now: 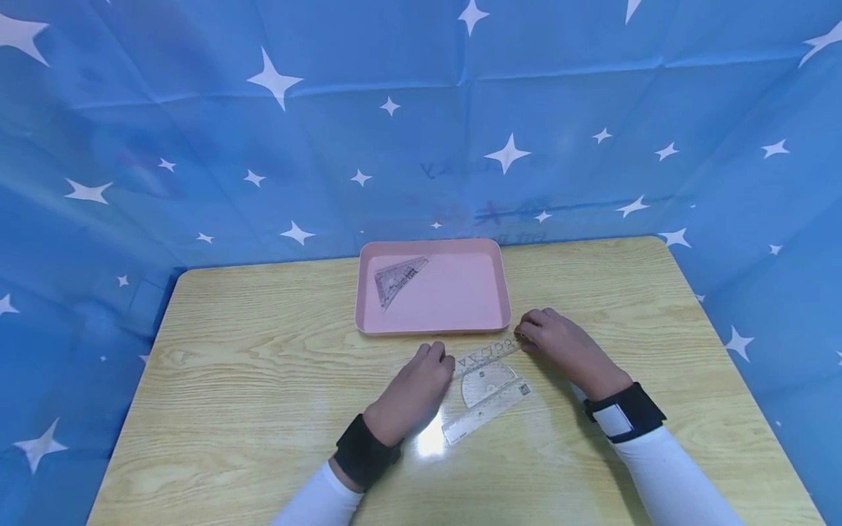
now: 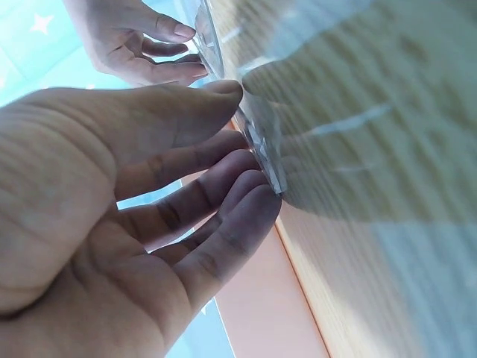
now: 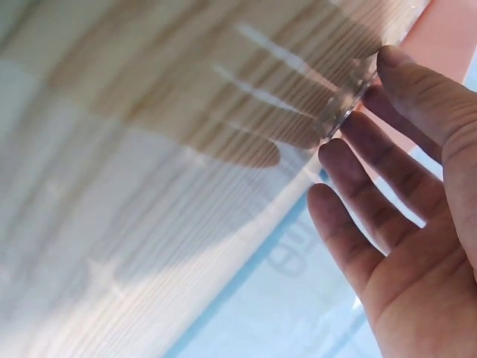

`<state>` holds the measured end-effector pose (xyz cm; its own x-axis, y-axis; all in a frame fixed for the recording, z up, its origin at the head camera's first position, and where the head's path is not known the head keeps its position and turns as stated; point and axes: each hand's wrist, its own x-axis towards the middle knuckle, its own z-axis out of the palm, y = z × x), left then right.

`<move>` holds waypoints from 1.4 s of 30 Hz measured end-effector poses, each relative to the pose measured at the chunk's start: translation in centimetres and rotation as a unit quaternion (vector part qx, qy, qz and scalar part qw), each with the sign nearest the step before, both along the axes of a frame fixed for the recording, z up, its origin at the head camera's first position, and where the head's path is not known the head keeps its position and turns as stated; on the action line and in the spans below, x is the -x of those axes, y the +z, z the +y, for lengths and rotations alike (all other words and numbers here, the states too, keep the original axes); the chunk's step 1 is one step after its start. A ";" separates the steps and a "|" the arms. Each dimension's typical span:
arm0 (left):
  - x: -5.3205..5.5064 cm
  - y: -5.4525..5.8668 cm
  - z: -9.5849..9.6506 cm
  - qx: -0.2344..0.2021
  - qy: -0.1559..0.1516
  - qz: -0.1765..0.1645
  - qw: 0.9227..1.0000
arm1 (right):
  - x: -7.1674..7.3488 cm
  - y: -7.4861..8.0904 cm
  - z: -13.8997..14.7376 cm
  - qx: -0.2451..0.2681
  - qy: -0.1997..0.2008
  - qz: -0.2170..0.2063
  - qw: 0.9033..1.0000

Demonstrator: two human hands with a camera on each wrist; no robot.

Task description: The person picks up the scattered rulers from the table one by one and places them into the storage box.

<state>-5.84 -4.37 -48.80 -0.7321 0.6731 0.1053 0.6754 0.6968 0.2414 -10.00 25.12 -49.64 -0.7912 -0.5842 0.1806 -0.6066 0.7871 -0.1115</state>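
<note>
1. Nearest us, two white sleeves (image 1: 671,475) reach in, each wrist wrapped in a black band (image 1: 366,451), over a pale wood-grain table (image 1: 230,380).
2. Just beyond, a clear plastic straight ruler (image 1: 485,413) lies slantwise on the tabletop, its right end pointing away from us.
3. Tucked right behind it, here's a clear plastic half-round protractor (image 1: 485,383), curved side to the left and far edge.
4. And here's the action: a clear plastic stencil ruler with cut-out shapes (image 1: 488,356) stretches between both hands, just in front of the tray; whether it touches the table, I can't tell.
5. The left hand (image 1: 413,391) has its left end, thumb and curled fingertips nearly closed on the plastic.
6. The right hand (image 1: 571,351) pinches the other end near the tray's corner, its lower fingers spread apart.
7. Farther on sits a shallow pink rectangular tray (image 1: 460,292), a clear triangular set square (image 1: 397,280) in its left part.
8. Behind everything hangs a blue cloth backdrop with white stars (image 1: 395,146).
</note>
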 end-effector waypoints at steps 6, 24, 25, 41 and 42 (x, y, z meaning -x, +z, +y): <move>0.1 0.2 -0.4 -0.020 0.003 -0.009 1.000 | -0.1 0.0 -0.3 0.007 0.005 0.013 1.000; 0.0 0.6 -0.2 0.007 -0.008 -0.010 1.000 | -0.9 0.5 -1.0 -0.010 -0.028 0.000 1.000; -0.1 0.6 -0.2 0.011 -0.009 -0.011 1.000 | -1.0 0.5 -1.0 -0.011 -0.030 -0.001 0.999; -0.3 1.1 0.0 0.038 0.005 -0.003 0.999 | -0.9 0.4 -1.2 -0.031 0.000 0.043 0.999; -0.3 1.1 -0.1 0.037 0.005 -0.002 0.999 | -0.9 0.4 -1.2 -0.033 0.002 0.046 0.998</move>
<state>-5.52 -4.43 -47.72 -0.7384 0.6723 0.0522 0.6682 0.7191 0.1908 -9.09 23.89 -49.28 -0.7704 -0.6009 0.2128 -0.6157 0.7880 -0.0037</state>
